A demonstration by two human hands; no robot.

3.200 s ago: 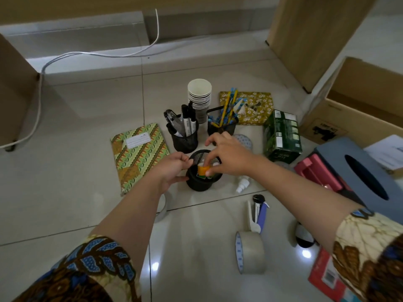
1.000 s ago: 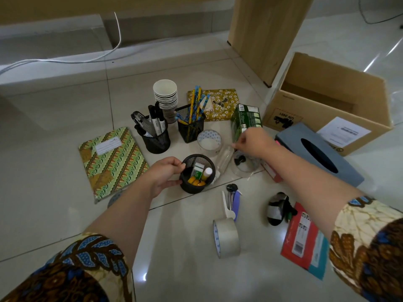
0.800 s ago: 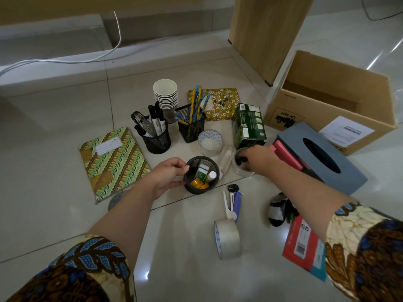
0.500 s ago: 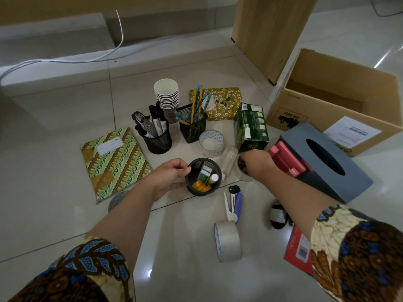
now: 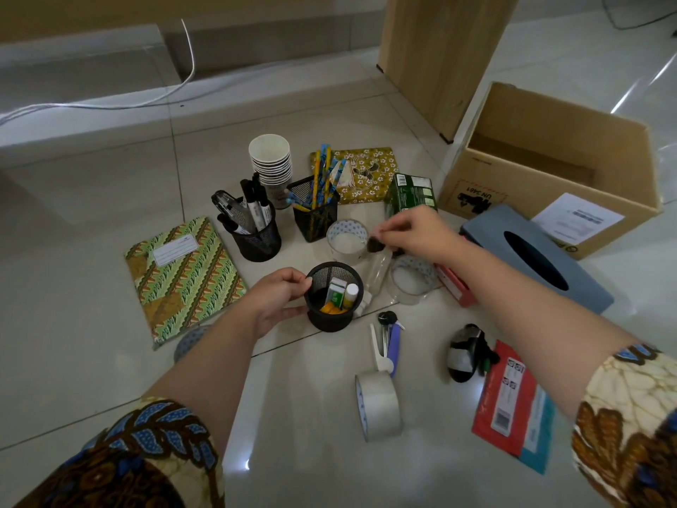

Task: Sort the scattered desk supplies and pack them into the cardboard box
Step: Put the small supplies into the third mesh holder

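Note:
My left hand (image 5: 273, 301) grips the side of a small black mesh cup (image 5: 332, 312) on the floor; the cup holds a glue stick, a green-white box and orange items. My right hand (image 5: 415, 232) hovers above two clear tape rolls (image 5: 346, 239) (image 5: 412, 284) and pinches a small black object (image 5: 374, 244), probably a binder clip. The open cardboard box (image 5: 542, 185) stands at the right, apart from both hands.
Around the cup lie a batik notebook (image 5: 183, 276), a marker cup (image 5: 256, 229), a pencil cup (image 5: 315, 210), stacked paper cups (image 5: 271, 159), a green carton (image 5: 410, 192), a grey tissue box (image 5: 531, 251), a brown tape roll (image 5: 379, 405), scissors and cutter (image 5: 388, 342), and a red packet (image 5: 509, 405).
My right hand reached down into the clear tape roll, then lifted up and left with the small black object pinched in its fingers. My left hand kept hold of the mesh cup.

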